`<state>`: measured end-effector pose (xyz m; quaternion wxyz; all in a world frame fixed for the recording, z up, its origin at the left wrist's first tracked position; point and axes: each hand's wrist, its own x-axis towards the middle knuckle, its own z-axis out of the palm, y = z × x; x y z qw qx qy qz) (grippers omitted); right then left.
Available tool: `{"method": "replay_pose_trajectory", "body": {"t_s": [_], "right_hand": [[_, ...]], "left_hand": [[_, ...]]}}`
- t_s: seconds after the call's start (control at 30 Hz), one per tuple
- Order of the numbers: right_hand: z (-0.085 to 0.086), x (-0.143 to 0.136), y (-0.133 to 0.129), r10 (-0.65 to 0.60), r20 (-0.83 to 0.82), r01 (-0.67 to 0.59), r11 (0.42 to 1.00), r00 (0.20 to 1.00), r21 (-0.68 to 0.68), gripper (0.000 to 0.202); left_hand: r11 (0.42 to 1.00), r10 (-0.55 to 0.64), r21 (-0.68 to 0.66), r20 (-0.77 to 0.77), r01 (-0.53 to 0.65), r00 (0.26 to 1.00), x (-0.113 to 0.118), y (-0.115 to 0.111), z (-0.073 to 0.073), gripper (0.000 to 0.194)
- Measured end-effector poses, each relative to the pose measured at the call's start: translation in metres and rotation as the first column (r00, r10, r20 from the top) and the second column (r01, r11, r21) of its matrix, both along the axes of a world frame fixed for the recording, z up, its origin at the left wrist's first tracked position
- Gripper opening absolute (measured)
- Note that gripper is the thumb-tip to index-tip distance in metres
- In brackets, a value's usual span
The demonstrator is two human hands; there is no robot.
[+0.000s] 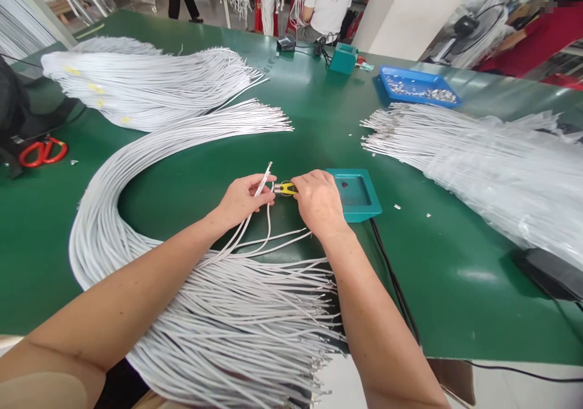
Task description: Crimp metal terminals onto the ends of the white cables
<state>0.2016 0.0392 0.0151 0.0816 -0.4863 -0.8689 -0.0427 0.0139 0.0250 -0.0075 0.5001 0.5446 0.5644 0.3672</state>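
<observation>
Several white cables (241,230) run up into my left hand (243,199), which pinches them near their ends between thumb and fingers. My right hand (319,199) is closed round small yellow-and-black pliers (286,188). The metal jaws of the pliers point left and meet the cable ends by my left fingertips; whether they grip one I cannot tell. A long bundle of white cables (95,215) curves round from the far side to below my forearms, with bare metal tips at its ends. Just behind my right hand sits a teal box (372,198) with a recessed top.
More white cable bundles lie at the back left (150,81) and, under clear plastic, at the right (492,160). A blue tray (421,84) holds small metal parts. Red-handled scissors (43,152) lie left; a black cord (394,275) runs by my right arm. People are beyond the table.
</observation>
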Motion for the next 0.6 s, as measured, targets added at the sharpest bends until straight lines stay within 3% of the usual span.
{"method": "replay_pose_trajectory", "body": {"t_s": [0.3, 0.47, 0.53, 0.6], "right_hand": [[-0.006, 0.000, 0.007, -0.016, -0.021, 0.016, 1.000, 1.000, 0.006, 0.026], [-0.003, 0.003, 0.003, -0.013, -0.028, 0.014, 1.000, 1.000, 0.015, 0.024], [-0.001, 0.008, 0.002, -0.081, -0.074, 0.087, 0.992, 0.994, 0.092, 0.024], [-0.002, 0.014, 0.002, -0.216, -0.129, 0.237, 0.955, 0.968, 0.179, 0.032]], "left_hand": [[0.999, 0.017, 0.030, -0.222, -0.011, 0.975, 0.000, 0.005, -0.006, 0.049], [0.997, 0.014, 0.081, -0.267, 0.008, 0.964, 0.002, 0.006, -0.009, 0.045], [0.996, 0.007, 0.093, -0.253, 0.017, 0.967, 0.001, 0.007, -0.011, 0.045], [0.996, -0.002, 0.089, -0.231, 0.024, 0.973, -0.001, 0.008, -0.014, 0.046]]}}
